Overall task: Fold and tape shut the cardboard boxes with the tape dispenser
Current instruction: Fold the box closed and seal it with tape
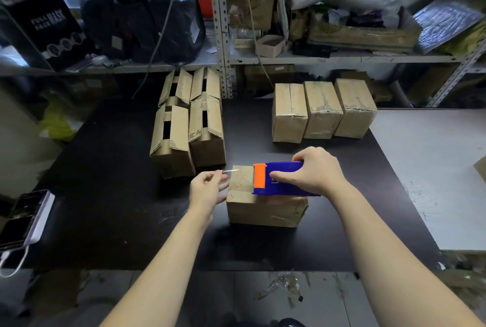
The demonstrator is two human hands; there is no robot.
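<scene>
On the black table (118, 208) in front of you, the closed box (263, 211) carries the tape dispenser (283, 167), gripped in your right hand (313, 171). Your left hand (207, 189) pinches the free tape end (228, 171) past the box's left edge. Risk: if tension drops, the tape may curl, stick to itself, or land off the seam.

Free worktop (118, 195) at lower left & along the bottom edge; open lane at centre btwn open boxes (184, 129) and taped boxes (320, 111). Centre box (263, 211) blocks mid-frame, phone (26, 218) sits at left edge, shelf rack (223, 37) closes off the top
</scene>
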